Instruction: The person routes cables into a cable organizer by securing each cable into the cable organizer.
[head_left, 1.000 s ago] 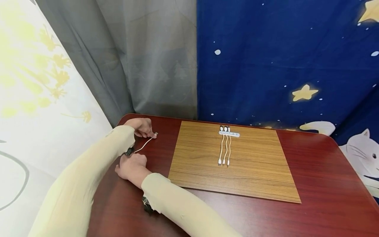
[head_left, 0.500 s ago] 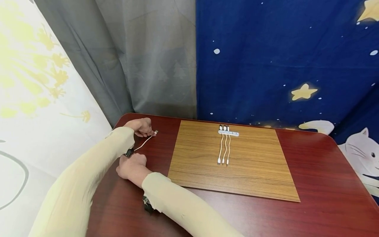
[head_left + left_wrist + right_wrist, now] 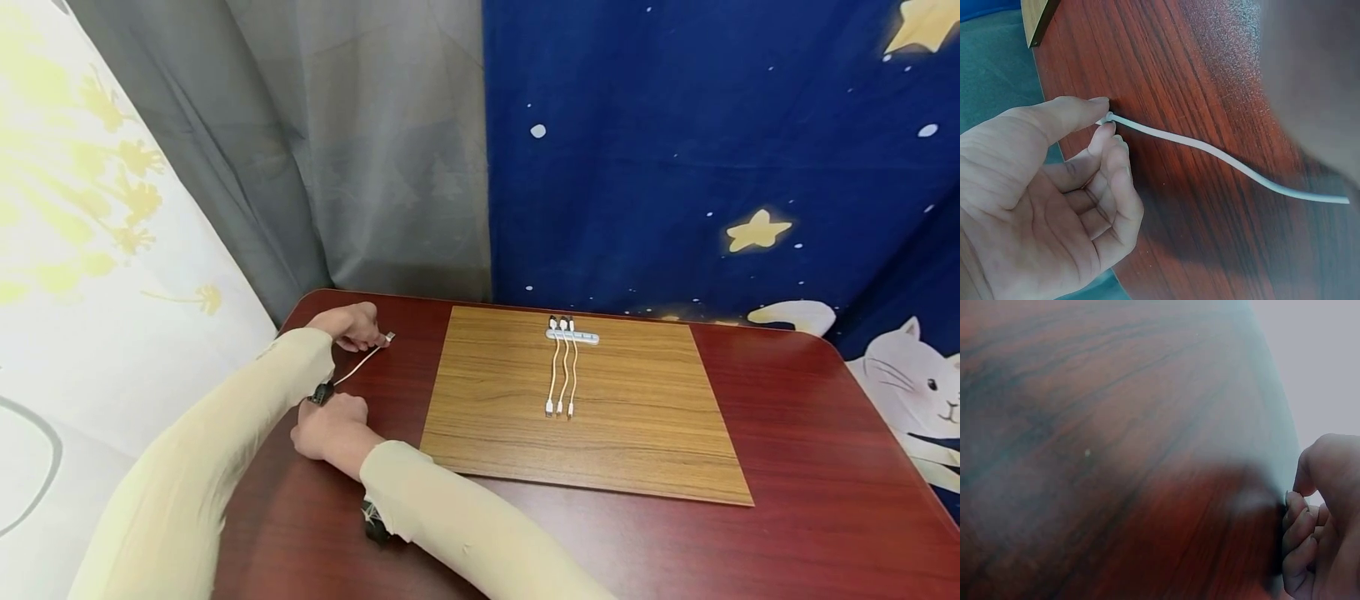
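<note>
In the head view, my left hand [image 3: 352, 327] is at the table's far left corner. Its thumb and forefinger pinch a white USB cable [image 3: 1204, 147] just behind its plug [image 3: 390, 336], and the other fingers curl in, as the left wrist view shows. From there the cable runs towards me, slightly bent, and passes behind the left wrist. My right hand [image 3: 333, 429] lies lower, close to the left wrist, with fingers curled and thumb against them [image 3: 1335, 506]. The cable leads to this hand; its far end is hidden.
A wood-grain board [image 3: 637, 417] lies to the right on the dark red table [image 3: 780, 392]. Near its back edge a grey-white cable clip strip [image 3: 589, 338] holds three white cables [image 3: 574, 375] side by side. Curtains [image 3: 420, 167] hang behind the table.
The head view has turned slightly to the right, so the board sits further left in it. Both hands stay in nearly the same places, the left still pinching the USB cable.
</note>
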The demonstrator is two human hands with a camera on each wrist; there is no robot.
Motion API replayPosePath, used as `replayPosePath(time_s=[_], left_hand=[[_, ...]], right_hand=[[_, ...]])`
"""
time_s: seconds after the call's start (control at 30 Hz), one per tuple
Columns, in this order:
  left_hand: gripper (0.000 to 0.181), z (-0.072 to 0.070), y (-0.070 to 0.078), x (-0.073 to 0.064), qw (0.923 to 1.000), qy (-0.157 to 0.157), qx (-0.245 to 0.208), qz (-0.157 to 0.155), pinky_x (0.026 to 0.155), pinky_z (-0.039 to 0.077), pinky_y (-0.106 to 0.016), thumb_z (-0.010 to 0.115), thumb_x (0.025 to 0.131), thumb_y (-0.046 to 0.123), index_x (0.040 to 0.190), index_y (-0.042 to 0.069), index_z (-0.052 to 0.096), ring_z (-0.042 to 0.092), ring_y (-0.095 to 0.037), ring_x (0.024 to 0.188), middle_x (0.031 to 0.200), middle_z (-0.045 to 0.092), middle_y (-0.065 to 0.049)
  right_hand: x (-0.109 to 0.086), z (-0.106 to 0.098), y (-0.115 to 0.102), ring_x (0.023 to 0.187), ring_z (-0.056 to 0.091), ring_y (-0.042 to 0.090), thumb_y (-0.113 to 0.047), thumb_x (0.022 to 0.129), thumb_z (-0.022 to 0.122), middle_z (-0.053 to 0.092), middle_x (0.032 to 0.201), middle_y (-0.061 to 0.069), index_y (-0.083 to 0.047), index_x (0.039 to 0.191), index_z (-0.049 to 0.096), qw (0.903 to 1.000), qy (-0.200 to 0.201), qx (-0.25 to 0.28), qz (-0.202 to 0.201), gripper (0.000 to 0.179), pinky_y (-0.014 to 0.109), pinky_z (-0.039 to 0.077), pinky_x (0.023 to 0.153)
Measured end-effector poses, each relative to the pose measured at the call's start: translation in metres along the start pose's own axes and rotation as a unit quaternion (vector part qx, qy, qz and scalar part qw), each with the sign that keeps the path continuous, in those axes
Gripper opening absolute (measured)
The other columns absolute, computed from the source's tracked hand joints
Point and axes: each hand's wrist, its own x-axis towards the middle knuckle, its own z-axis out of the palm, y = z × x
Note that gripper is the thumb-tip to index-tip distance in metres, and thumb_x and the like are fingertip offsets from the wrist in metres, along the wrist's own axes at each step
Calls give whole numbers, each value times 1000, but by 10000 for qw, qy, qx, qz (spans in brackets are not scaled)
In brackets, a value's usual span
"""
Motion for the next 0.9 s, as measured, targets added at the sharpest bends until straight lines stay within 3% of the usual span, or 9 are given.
replayPosePath(time_s=[0.3,0.47,0.6,0.9], left_hand=[[30,2,3,-2,9998,90,-124,-101,56,50,-24,65,98,17,71,7,59,52,-8,54,61,53,0],[37,4,-1,1,9998,177,113,-58,53,49,-25,62,101,20,65,11,55,49,-8,50,57,50,1],[41,4,-5,-1,9993,231,297,30,51,47,-25,59,102,22,63,15,51,47,-8,49,55,46,2],[42,-5,-15,-10,9986,504,73,125,54,51,-26,58,102,22,61,16,53,47,-8,51,55,45,4]], right_hand=[[-1,2,4,88,63,15,-51,93,65,66,108,-13,-36,103,71,9997,128,221,23,19,38,49,69],[-2,2,6,89,63,14,-50,93,65,66,111,-15,-37,104,72,9997,65,213,45,19,38,49,69],[-6,4,7,88,64,15,-51,94,64,67,106,-12,-36,105,72,9999,68,78,-59,21,38,49,67],[-12,6,11,86,63,13,-53,94,64,68,104,-13,-35,97,75,9988,269,-241,-333,21,38,50,64]])
